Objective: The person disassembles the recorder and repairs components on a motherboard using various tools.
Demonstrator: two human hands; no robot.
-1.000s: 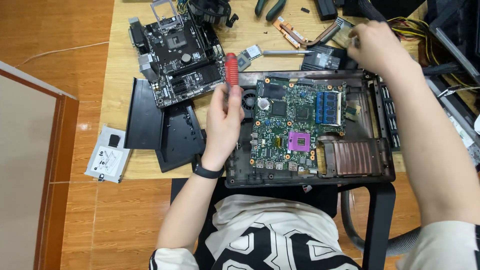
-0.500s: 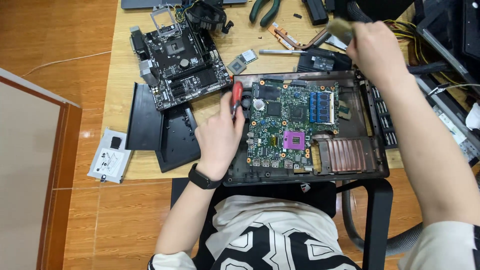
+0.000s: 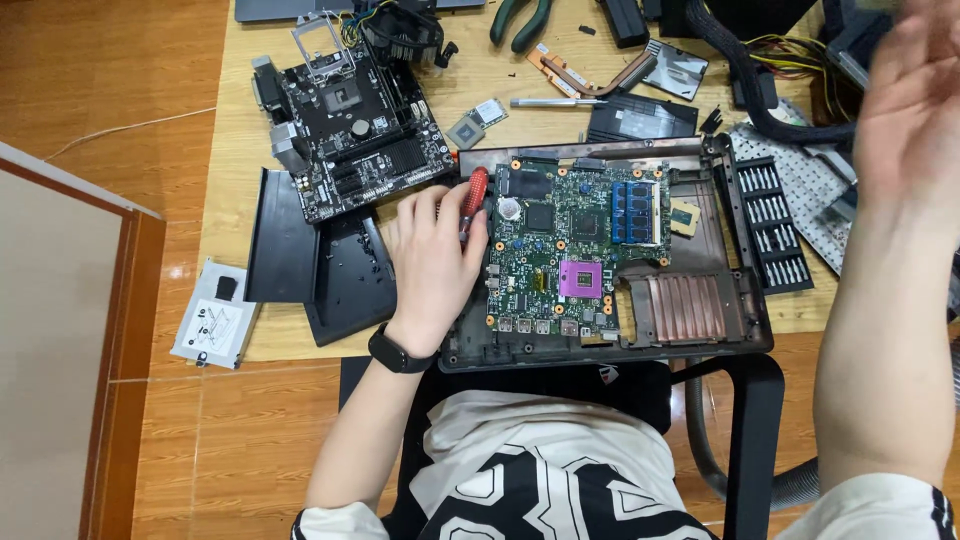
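Observation:
My left hand (image 3: 435, 262) grips a red-handled screwdriver (image 3: 474, 198) at the left edge of a green laptop motherboard (image 3: 570, 245), which lies in a black laptop base shell (image 3: 700, 330). A black band sits on that wrist. My right hand (image 3: 915, 105) is raised near the camera at the upper right, blurred, fingers spread and empty, above a screwdriver bit set (image 3: 775, 220).
A black desktop motherboard (image 3: 350, 130) lies at the upper left of the wooden table (image 3: 230, 180), with black plastic covers (image 3: 315, 265) below it. Green pliers (image 3: 520, 20), copper heat pipes (image 3: 585, 70), a small chip (image 3: 466, 130), cables and a metal drive bracket (image 3: 212, 318) lie around.
My right hand has lifted off the far side of the table, up towards the camera, and spread. My left hand with the screwdriver has lowered to the board's left edge.

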